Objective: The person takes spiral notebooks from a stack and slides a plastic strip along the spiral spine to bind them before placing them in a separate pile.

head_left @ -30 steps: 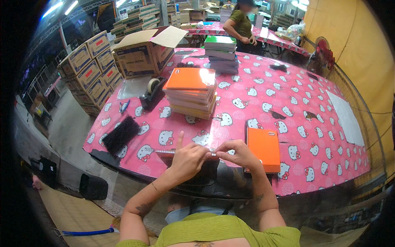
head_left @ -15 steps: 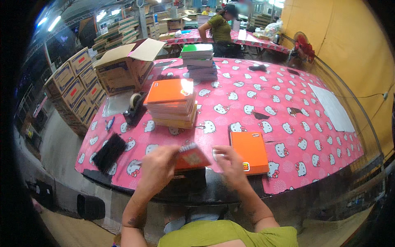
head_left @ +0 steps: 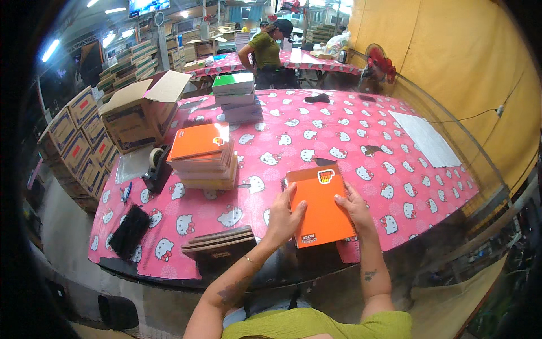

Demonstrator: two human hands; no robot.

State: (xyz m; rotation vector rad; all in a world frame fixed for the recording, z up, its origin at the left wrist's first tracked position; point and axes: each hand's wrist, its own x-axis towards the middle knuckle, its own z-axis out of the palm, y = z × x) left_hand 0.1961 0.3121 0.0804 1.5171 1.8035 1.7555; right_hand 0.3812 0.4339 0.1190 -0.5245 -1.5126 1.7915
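Between my two hands is an orange-covered notebook point(head_left: 323, 212), cover up, at the front of the pink table. My left hand point(head_left: 286, 217) grips its left edge with the thumb on the cover. My right hand point(head_left: 355, 208) closes on the right edge, its thumb also on top. The fingers below are hidden. An orange-brown edge of another item point(head_left: 316, 171) shows just behind the notebook. To the left of my left forearm stands a dark box-like holder point(head_left: 223, 254) with brown upper edges. A stack of orange notebooks point(head_left: 200, 141) rises farther left.
Behind that stack stand green-topped notebooks point(head_left: 234, 83). At left are a tape dispenser point(head_left: 156, 169), a black bristly thing point(head_left: 130, 230), a pen point(head_left: 126, 192) and an open carton point(head_left: 135, 116). White paper point(head_left: 423, 138) lies at right, and a co-worker point(head_left: 268, 51) stands beyond the table.
Both hands have moved right, from a tilted spiral notebook over the dark holder to the place of the orange notebook. Its printed logo now faces the far end. The view has shifted right.
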